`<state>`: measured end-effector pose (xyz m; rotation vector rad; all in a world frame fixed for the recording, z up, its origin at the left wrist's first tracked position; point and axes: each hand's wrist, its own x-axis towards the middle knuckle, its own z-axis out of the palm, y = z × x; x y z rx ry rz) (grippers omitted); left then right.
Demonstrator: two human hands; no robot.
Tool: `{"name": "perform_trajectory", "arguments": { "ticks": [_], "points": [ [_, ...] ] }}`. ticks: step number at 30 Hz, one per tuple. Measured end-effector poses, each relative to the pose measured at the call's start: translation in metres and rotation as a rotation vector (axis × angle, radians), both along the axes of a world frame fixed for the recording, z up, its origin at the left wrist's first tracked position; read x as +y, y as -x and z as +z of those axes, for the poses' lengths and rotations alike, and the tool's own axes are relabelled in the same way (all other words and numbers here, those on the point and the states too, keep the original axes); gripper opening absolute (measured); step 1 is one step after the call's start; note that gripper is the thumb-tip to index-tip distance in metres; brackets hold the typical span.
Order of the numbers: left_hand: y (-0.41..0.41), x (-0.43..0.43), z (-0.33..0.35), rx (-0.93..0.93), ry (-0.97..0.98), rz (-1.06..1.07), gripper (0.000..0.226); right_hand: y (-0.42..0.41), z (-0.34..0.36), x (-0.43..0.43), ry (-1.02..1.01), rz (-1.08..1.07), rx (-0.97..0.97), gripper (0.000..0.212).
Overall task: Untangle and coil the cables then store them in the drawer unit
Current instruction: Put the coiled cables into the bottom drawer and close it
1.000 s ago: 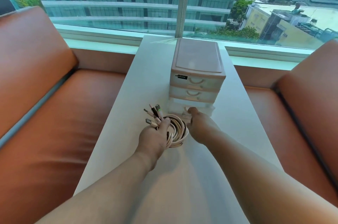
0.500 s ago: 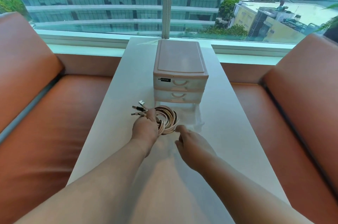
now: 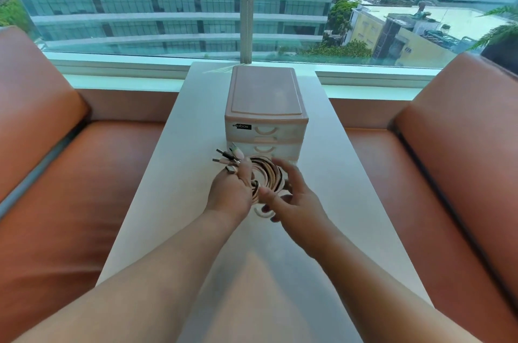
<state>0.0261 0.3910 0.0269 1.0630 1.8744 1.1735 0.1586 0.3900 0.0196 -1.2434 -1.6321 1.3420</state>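
Most of bottom drawer (image 3: 262,213) hidden beneath cable coil (image 3: 270,174), left hand (image 3: 229,194), right hand (image 3: 300,202)

The left hand (image 3: 229,192) covers the near-left part of the coiled cables (image 3: 270,175). The right hand (image 3: 294,202) is motion-blurred, so its grip cannot be told. Together they hide the drawer unit's (image 3: 266,96) lowest front. Both forearms run off the bottom edge.

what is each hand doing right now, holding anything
Left hand: grips the coiled cables.
Right hand: open, fingers spread beside the coil, gripping nothing.
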Motion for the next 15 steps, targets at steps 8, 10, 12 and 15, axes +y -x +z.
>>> {"name": "perform_trajectory", "arguments": {
  "ticks": [8,10,12,15],
  "points": [
    [-0.01,0.051,-0.004,-0.227,0.348,-0.014,0.047,0.008,0.002,0.045,0.05,-0.036,-0.262,0.044],
    [-0.009,0.057,-0.009,-0.291,0.381,-0.026,0.045,0.009,-0.002,0.051,0.055,-0.01,-0.34,0.038],
    [-0.009,0.061,-0.015,-0.307,0.405,-0.034,0.035,0.012,-0.006,0.057,0.069,0.013,-0.407,0.038],
    [-0.007,0.065,-0.016,-0.273,0.457,-0.082,0.025,0.017,-0.011,0.068,0.088,0.056,-0.492,0.034]
  ]
}}
